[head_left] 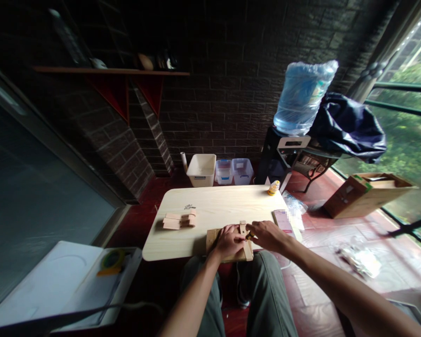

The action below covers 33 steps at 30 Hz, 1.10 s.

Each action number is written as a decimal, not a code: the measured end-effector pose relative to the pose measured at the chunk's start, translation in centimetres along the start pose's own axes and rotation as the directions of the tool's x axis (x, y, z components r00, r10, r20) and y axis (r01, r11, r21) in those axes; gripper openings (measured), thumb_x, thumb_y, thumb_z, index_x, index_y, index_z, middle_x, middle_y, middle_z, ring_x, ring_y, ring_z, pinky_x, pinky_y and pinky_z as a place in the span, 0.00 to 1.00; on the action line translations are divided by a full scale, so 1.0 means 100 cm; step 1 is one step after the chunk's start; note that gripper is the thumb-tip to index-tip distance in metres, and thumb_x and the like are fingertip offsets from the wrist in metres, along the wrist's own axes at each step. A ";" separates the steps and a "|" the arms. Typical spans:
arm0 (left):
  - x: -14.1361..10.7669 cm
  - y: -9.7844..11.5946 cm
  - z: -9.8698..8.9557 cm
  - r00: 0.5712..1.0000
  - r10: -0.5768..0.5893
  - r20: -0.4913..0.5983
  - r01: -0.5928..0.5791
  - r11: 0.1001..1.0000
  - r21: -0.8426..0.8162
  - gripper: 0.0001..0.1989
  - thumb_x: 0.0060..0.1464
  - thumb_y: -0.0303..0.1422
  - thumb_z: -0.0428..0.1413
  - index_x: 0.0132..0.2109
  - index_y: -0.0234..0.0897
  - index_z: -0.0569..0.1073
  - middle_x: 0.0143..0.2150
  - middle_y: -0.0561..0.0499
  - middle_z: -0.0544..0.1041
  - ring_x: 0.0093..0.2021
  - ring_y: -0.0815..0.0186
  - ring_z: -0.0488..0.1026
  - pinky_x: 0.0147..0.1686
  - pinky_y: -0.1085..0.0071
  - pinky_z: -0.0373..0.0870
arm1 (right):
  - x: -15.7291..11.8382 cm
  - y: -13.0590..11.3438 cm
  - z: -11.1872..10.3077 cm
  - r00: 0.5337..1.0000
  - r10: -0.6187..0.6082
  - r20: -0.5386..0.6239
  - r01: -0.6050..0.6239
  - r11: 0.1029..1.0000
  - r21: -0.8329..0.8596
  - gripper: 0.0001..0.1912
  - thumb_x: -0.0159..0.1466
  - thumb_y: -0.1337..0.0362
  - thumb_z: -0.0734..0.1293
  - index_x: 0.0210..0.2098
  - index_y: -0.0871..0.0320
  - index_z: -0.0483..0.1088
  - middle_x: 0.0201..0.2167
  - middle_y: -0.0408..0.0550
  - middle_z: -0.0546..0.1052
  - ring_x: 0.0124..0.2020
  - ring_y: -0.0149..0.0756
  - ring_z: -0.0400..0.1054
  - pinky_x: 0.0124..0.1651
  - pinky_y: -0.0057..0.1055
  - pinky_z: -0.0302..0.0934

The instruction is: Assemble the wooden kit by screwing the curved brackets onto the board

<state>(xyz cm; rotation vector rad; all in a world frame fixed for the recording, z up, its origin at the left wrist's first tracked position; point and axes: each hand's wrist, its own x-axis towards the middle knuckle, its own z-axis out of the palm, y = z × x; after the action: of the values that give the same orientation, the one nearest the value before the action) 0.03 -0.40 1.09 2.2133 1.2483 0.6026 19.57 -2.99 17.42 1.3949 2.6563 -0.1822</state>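
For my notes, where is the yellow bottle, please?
In the head view, the yellow bottle is on the table, at its far right corner, near the water dispenser.

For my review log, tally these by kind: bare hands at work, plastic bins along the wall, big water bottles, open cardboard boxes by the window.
Bare hands: 2 (left hand, right hand)
Plastic bins: 3 (cream bin, two bluish clear bins)
Big water bottle: 1
Open cardboard box: 1
Total: 7
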 end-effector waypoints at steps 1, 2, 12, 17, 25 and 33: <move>0.000 0.000 0.000 1.000 0.002 -0.002 -0.002 1.000 0.002 0.10 0.56 0.38 0.60 0.45 0.51 0.83 0.64 0.50 0.71 0.65 0.54 0.63 0.67 0.55 0.56 | -0.001 0.000 -0.001 1.000 -0.003 0.000 0.003 1.000 0.000 0.15 0.68 0.63 0.64 0.53 0.58 0.71 0.43 0.54 0.80 0.41 0.44 0.77 0.37 0.30 0.62; -0.001 0.000 0.000 1.000 0.005 -0.005 -0.005 1.000 0.003 0.10 0.56 0.39 0.60 0.45 0.51 0.83 0.63 0.51 0.71 0.65 0.54 0.63 0.67 0.55 0.56 | -0.001 0.000 -0.002 1.000 -0.006 -0.001 0.006 1.000 -0.002 0.14 0.68 0.63 0.65 0.53 0.58 0.71 0.43 0.53 0.80 0.41 0.43 0.77 0.37 0.30 0.61; -0.001 -0.002 0.002 0.999 0.022 -0.029 -0.022 1.000 0.010 0.11 0.56 0.37 0.60 0.45 0.50 0.83 0.63 0.49 0.71 0.65 0.54 0.63 0.67 0.56 0.56 | 0.004 0.001 -0.001 1.000 0.012 0.004 -0.012 1.000 -0.005 0.10 0.70 0.64 0.64 0.48 0.59 0.71 0.41 0.53 0.81 0.41 0.43 0.77 0.37 0.30 0.61; -0.001 -0.002 0.002 0.999 0.019 -0.028 -0.019 1.000 0.006 0.10 0.56 0.37 0.60 0.44 0.50 0.83 0.64 0.49 0.71 0.65 0.54 0.62 0.67 0.55 0.55 | 0.004 0.000 -0.001 1.000 0.027 0.009 -0.027 1.000 0.005 0.10 0.70 0.62 0.64 0.49 0.59 0.71 0.42 0.54 0.81 0.41 0.43 0.77 0.37 0.30 0.61; 0.000 0.000 0.001 1.000 0.012 -0.028 -0.012 1.000 -0.002 0.11 0.56 0.37 0.60 0.45 0.52 0.83 0.63 0.51 0.72 0.65 0.55 0.63 0.67 0.54 0.56 | -0.002 0.003 -0.006 0.999 -0.029 0.014 0.029 0.999 0.017 0.13 0.70 0.64 0.62 0.52 0.53 0.73 0.44 0.52 0.80 0.42 0.42 0.77 0.37 0.28 0.61; -0.001 0.003 -0.002 1.000 -0.003 -0.021 0.003 1.000 -0.006 0.11 0.56 0.37 0.60 0.45 0.51 0.83 0.63 0.50 0.72 0.66 0.55 0.62 0.67 0.55 0.56 | -0.005 0.004 -0.010 0.999 -0.047 0.012 0.047 0.999 0.002 0.13 0.71 0.67 0.61 0.51 0.54 0.73 0.41 0.51 0.81 0.41 0.41 0.77 0.37 0.28 0.61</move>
<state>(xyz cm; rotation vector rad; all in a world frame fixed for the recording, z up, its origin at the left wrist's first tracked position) 0.06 -0.62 1.45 2.2052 1.2587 0.6284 20.11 -3.06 18.46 1.3284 2.6812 -0.1967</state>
